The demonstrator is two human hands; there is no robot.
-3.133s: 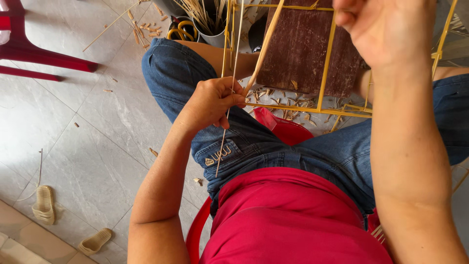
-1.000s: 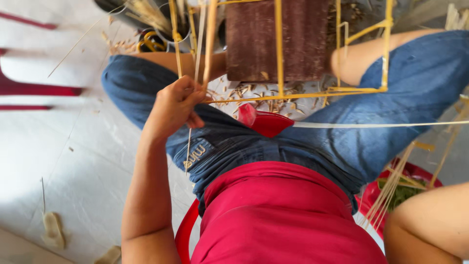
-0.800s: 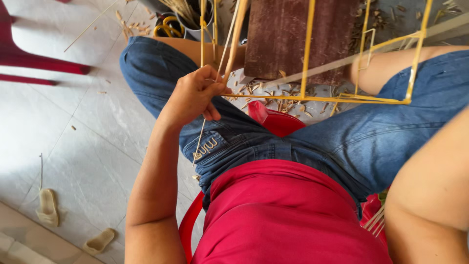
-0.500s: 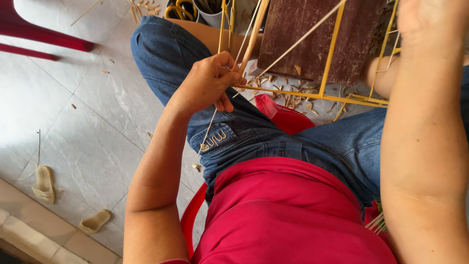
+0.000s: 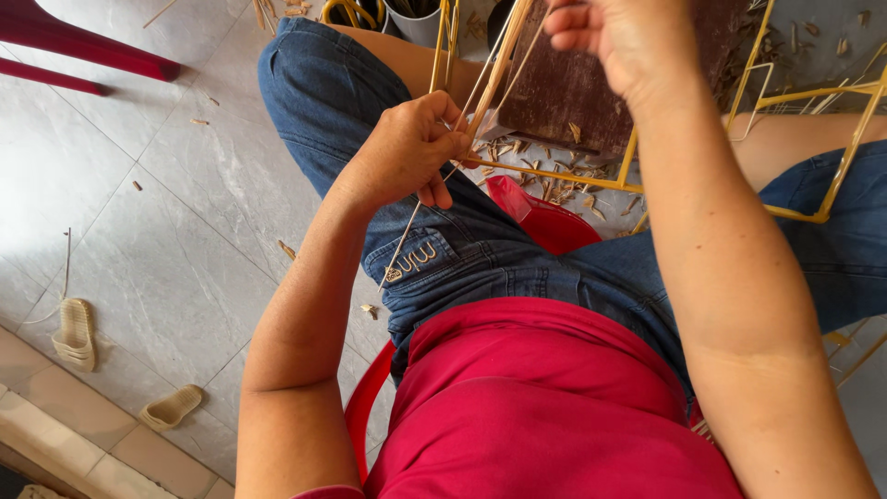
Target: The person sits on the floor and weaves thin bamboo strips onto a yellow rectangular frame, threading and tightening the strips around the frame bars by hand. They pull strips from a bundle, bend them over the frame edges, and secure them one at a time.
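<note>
My left hand (image 5: pixel 407 148) is closed around a corner of a yellow wire frame (image 5: pixel 591 177) and pinches thin pale strips (image 5: pixel 480 79) against it, over my left thigh. A thin strip end hangs down below that hand across my jeans. My right hand (image 5: pixel 619 42) is raised at the top of the view, fingers curled on the upper part of the same strips. A dark brown board (image 5: pixel 573 83) lies behind the frame, littered with shavings.
I sit on a red plastic stool (image 5: pixel 545 217) in blue jeans and a red shirt. Grey floor tiles lie to the left, with two beige sandals (image 5: pixel 74 333) and a red chair leg (image 5: pixel 88 55). Yellow-handled scissors (image 5: pixel 346 11) and a container stand at the top.
My right arm swung from low at the right up across the view to the top, pulling the strip upward. My left hand stayed gripping the frame corner.
</note>
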